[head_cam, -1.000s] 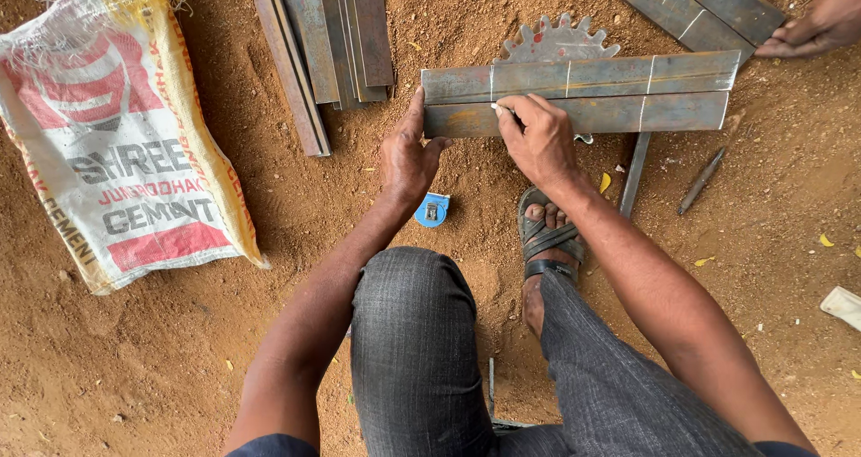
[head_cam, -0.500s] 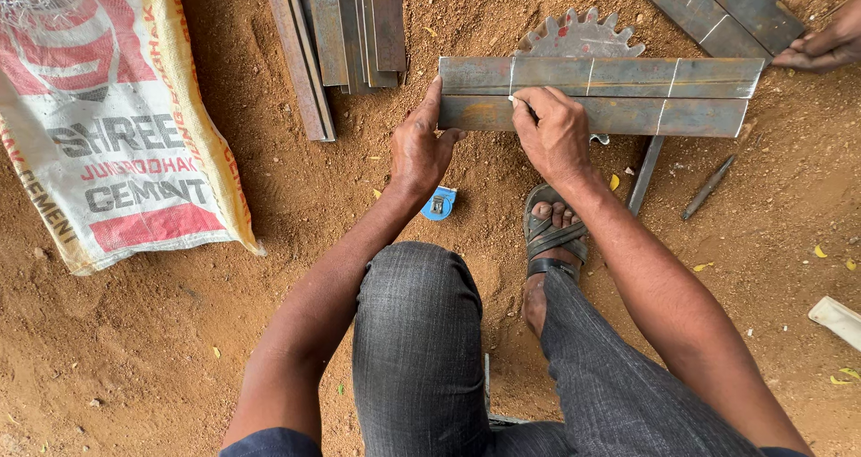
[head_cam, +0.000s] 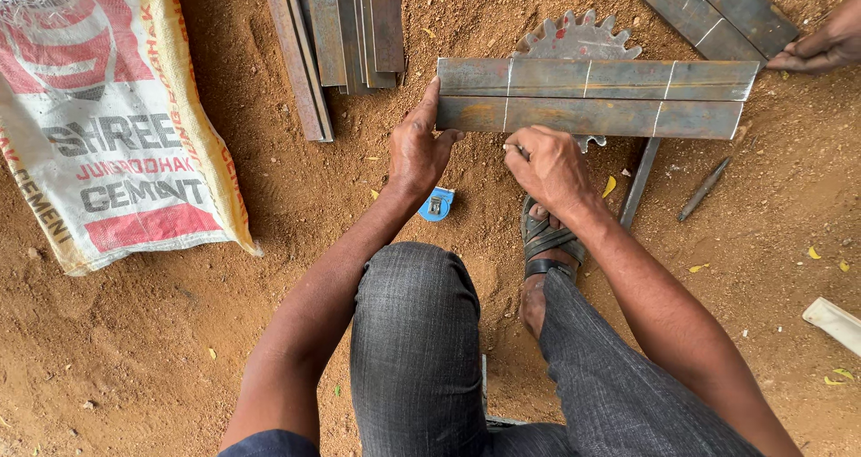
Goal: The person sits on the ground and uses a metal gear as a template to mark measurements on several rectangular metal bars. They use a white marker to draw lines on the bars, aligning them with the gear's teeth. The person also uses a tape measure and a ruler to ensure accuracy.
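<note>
A: What are the hands doing?

B: The left hand (head_cam: 420, 147) grips the left end of the angle iron (head_cam: 596, 98); the right hand (head_cam: 549, 165) pinches something small against its near edge, too small to tell.

A: And where is the iron?

B: On red dirt at twelve o'clock of the hands, over a toothed saw blade (head_cam: 574, 37). A blue tape measure (head_cam: 436, 204) sits at six, a cement sack (head_cam: 108, 125) at nine.
</note>
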